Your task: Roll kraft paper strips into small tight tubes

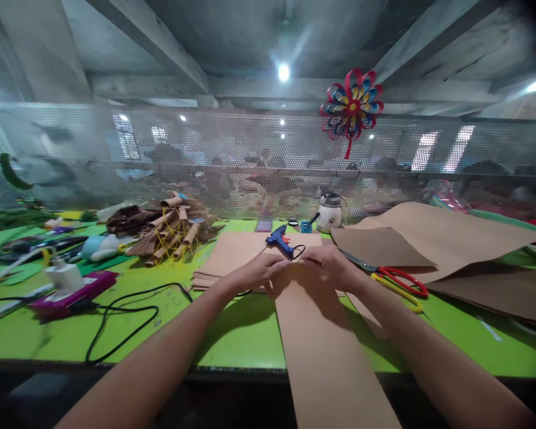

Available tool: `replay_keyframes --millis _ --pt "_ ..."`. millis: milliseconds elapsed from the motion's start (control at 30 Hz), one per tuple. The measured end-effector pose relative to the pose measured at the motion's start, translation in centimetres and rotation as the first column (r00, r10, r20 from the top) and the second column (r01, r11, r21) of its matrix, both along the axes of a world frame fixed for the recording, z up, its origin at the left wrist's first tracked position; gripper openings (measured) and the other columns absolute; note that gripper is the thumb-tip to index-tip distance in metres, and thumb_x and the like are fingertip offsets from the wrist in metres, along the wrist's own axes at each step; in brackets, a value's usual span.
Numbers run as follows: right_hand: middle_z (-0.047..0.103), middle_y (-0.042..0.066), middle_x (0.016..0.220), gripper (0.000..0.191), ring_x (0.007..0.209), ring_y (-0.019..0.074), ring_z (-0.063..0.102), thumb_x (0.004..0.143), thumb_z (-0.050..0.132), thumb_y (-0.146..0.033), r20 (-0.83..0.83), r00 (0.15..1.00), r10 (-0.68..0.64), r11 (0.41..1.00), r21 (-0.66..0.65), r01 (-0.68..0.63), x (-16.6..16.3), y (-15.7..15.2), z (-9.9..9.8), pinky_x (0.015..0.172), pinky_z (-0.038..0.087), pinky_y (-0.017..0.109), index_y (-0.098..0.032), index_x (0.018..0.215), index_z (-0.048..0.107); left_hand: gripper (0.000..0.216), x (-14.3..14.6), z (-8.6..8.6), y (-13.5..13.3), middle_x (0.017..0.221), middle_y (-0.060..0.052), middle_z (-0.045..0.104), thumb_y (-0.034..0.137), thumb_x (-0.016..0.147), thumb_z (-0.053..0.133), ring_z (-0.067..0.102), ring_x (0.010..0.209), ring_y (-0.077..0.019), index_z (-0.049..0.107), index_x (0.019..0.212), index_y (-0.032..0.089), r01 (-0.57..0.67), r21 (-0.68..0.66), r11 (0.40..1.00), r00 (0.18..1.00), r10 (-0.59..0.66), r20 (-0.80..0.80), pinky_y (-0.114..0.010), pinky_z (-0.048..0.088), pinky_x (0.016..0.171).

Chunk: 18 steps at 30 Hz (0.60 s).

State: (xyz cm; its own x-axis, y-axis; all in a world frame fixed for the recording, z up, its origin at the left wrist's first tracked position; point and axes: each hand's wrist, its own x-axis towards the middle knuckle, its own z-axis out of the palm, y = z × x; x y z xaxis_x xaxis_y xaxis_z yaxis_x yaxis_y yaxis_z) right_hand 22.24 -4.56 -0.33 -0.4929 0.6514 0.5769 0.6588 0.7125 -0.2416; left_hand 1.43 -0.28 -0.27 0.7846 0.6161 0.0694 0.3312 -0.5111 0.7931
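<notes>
A long strip of brown kraft paper (326,351) runs from the middle of the table over its front edge. My left hand (268,269) pinches the strip's far left corner. At the far right corner, my right hand (325,265) is closed on the same strip, its fingers curled. Just beyond the hands, a blue glue gun (277,238) with an orange trigger lies on a stack of brown paper sheets (227,253). Scissors (399,281) with one red and one yellow handle rest right of my right hand, partly beside a darker paper piece (379,245).
Left stands a purple power strip (74,295) with a white plug and a looping black cable (122,307). Behind it lies a pile of rolled brown paper pieces (174,229) with yellow string. A white jar (329,211) stands at the back. Large brown sheets (451,235) cover the right.
</notes>
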Motion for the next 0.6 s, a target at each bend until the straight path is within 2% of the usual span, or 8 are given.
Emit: replay_keyframes --millis 67,100,233,333,433,600 --pt "0.062 0.005 0.070 0.014 0.065 0.0130 0.054 0.080 0.049 -0.014 0.017 1.000 -0.018 0.999 0.026 0.018 -0.1 -0.1 -0.1 0.060 0.038 0.022 -0.013 0.076 0.063 0.043 -0.2 0.2 -0.2 0.062 0.001 0.050 0.052 0.082 0.040 0.047 0.044 -0.0068 0.053 0.089 0.012 0.034 -0.185 0.982 0.999 -0.034 0.000 -0.017 0.038 0.042" --pt "0.062 0.005 0.071 0.014 0.065 0.0132 0.054 0.080 0.049 -0.014 0.021 1.000 -0.023 0.999 0.034 0.023 -0.2 -0.1 -0.1 0.061 0.038 0.022 -0.013 0.076 0.063 0.043 -0.3 0.3 -0.3 0.061 0.001 0.051 0.053 0.081 0.042 0.047 0.042 -0.0063 0.052 0.086 0.011 0.038 -0.235 0.971 0.999 -0.036 0.010 -0.017 0.038 0.041" --pt "0.065 0.006 0.076 0.015 0.069 0.0142 0.056 0.081 0.049 -0.015 0.020 1.000 -0.007 1.000 -0.002 0.007 -0.1 0.0 0.0 0.064 0.040 0.023 -0.014 0.082 0.064 0.042 -0.3 0.3 -0.4 0.048 0.002 0.050 0.053 0.079 0.047 0.045 0.035 -0.0064 0.050 0.072 0.011 0.036 -0.248 0.968 0.998 -0.020 0.065 -0.016 0.034 0.036" --pt "0.067 0.006 0.080 0.018 0.071 0.0147 0.058 0.082 0.048 -0.020 -0.003 1.000 0.016 0.996 -0.085 -0.017 0.1 -0.1 0.3 0.065 0.041 0.023 -0.014 0.086 0.065 0.043 0.0 -0.2 -0.2 0.044 0.002 0.049 0.053 0.080 0.045 0.047 0.034 -0.0091 0.051 0.073 0.012 0.005 -0.155 0.988 0.999 0.001 0.038 -0.017 0.033 0.035" --pt "0.067 0.006 0.084 0.023 0.074 0.0150 0.059 0.084 0.047 -0.026 -0.030 0.998 0.046 0.978 -0.202 -0.051 0.4 -0.2 0.7 0.065 0.042 0.023 -0.015 0.091 0.066 0.044 0.3 -0.9 0.2 0.045 0.001 0.051 0.053 0.082 0.040 0.049 0.036 -0.0105 0.054 0.075 0.012 -0.052 0.006 0.999 0.998 0.052 -0.034 -0.018 0.032 0.035" --pt "0.068 0.005 0.084 0.029 0.075 0.0155 0.059 0.084 0.047 -0.033 -0.028 0.998 0.060 0.932 -0.358 -0.065 0.6 -0.2 0.7 0.060 0.041 0.022 -0.015 0.094 0.068 0.036 0.3 -1.5 0.2 0.047 0.002 0.051 0.043 0.086 0.037 0.047 0.038 -0.0093 0.056 0.075 0.014 -0.100 0.271 0.957 0.990 0.124 -0.071 -0.018 0.031 0.039"
